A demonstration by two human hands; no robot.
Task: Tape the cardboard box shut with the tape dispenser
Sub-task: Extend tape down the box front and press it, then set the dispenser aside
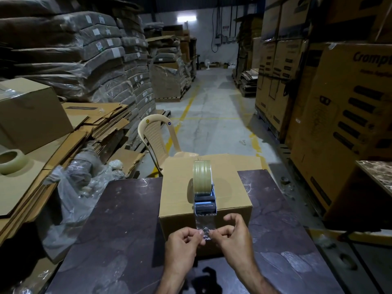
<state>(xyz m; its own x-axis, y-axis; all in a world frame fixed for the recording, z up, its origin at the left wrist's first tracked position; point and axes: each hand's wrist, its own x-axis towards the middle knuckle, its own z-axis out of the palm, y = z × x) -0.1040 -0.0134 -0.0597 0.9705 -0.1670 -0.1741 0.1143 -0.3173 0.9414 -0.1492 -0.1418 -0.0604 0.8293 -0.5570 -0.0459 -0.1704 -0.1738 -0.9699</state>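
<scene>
The cardboard box [178, 198] sat closed on the dark marbled bench [118, 230], towards its far edge, with its far end jutting past that edge. On the box's top, along the middle and close to the near edge, rested the tape dispenser [205, 203], its roll of tape [202, 177] standing upright behind the rollers. From the dispenser's mouth a strip of clear tape [204, 222] ran down over the near edge and across the box's front face; its free end looked crumpled, though whether it touched the cardboard could not be told from this angle. The left hand [184, 242] and the right hand [233, 236] met at that free end in front of the box, the fingers [198, 235] of each curled in and pinching the tape between thumb and fingertip, the two hands nearly touching. Beyond the bench stood a beige plastic chair [157, 134], its back towards the box. To the left lay a pile of flattened cartons [101, 124], a bundle of crumpled plastic wrap [74, 198], a taped-up box [31, 113] and a spare tape roll [8, 161] lying flat on cardboard. To the right rose tall printed cartons [347, 128], and a concrete aisle [214, 98] marked with yellow lines ran away between the stacks.
</scene>
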